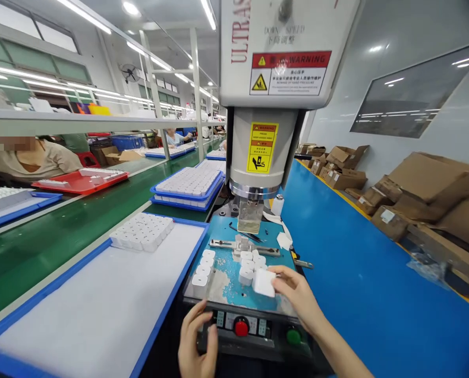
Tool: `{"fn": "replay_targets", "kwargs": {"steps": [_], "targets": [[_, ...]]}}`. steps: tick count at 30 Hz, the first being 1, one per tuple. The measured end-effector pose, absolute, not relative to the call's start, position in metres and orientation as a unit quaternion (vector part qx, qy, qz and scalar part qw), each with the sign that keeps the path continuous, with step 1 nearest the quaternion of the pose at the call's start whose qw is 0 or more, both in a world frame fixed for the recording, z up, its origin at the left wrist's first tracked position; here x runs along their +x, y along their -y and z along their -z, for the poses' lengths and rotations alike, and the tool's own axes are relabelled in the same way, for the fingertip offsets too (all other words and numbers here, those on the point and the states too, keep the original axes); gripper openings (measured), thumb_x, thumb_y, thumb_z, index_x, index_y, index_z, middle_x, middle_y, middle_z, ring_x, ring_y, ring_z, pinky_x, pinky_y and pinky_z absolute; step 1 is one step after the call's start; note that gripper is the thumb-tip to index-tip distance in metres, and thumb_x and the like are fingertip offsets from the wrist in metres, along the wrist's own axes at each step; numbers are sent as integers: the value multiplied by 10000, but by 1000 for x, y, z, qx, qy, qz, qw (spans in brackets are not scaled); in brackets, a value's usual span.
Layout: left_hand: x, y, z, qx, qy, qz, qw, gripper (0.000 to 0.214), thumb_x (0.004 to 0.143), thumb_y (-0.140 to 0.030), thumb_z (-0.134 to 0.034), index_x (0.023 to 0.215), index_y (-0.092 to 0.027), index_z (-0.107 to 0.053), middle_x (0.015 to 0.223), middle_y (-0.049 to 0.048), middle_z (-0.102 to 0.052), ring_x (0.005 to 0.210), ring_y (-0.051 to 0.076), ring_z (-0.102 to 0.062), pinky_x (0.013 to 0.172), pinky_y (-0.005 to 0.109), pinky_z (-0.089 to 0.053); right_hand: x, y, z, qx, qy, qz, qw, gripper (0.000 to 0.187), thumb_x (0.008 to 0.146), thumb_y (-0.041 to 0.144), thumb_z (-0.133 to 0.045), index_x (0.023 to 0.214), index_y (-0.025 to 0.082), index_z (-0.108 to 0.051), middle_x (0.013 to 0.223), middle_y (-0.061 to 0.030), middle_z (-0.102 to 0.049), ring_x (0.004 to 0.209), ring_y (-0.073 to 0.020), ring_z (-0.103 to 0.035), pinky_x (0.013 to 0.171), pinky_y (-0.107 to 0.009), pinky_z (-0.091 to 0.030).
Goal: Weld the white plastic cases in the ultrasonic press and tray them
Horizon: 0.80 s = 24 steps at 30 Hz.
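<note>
My right hand (295, 294) pinches a small white plastic housing (263, 283) with rounded corners, above the front of the machine's blue base plate (228, 231). Close behind it a cluster of similar white housings (246, 274) stands on the plate. Another short row of white housings (200, 281) lines the plate's left side. My left hand (197, 338) is in front of the control panel, fingers curved and apart, holding nothing. Over the plate hangs the press's welding horn (250, 215), above a metal fixture (242, 245).
A blue-rimmed tray (100, 299) on the left holds a block of white housings (142, 231); stacked full trays (187, 184) stand behind. The panel carries a red button (241, 327) and green button (293, 336). Cardboard boxes (435, 178) line the right wall. A person (33, 157) sits across the green belt.
</note>
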<state>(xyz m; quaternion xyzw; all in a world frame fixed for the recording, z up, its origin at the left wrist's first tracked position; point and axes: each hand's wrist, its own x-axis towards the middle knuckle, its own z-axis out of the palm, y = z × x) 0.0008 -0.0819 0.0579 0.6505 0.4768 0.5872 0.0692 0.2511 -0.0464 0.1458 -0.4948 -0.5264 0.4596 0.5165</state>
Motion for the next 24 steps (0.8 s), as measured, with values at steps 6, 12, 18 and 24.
{"fn": "replay_targets", "kwargs": {"steps": [6,12,18,24], "targets": [[49,102,-139,745,-255,-513,342,613,805,-498,-603,1329,-227,-436,1247,130,-555,1198,279,-504,979,439,-463,214,132,-172,-387,429,-629,521,274,838,402,-592,1068,255,-576,927,-33,-650,767,-154,-599,646,-243,-464],[51,121,-150,739,-286,-537,288,483,751,-268,-707,1196,-243,-520,1060,63,-627,987,201,-595,837,341,-522,211,161,-168,-499,567,-339,560,196,856,306,-576,1045,280,-621,1156,-62,-570,1039,-207,-569,878,-318,-474],[52,134,-155,775,-293,-540,149,489,722,-122,-689,1172,-211,-521,1065,74,-615,1051,221,-569,901,400,-506,203,179,-168,-511,634,-208,543,206,838,213,-603,1026,287,-646,968,-32,-608,833,-154,-611,701,-241,-522],[57,136,-166,795,-296,-511,138,498,741,-139,-674,1197,-210,-488,1074,82,-565,1011,196,-578,858,351,-534,203,183,-166,-525,599,-230,560,248,817,232,-617,1063,259,-628,1016,-47,-634,851,-171,-627,747,-266,-537]]}}
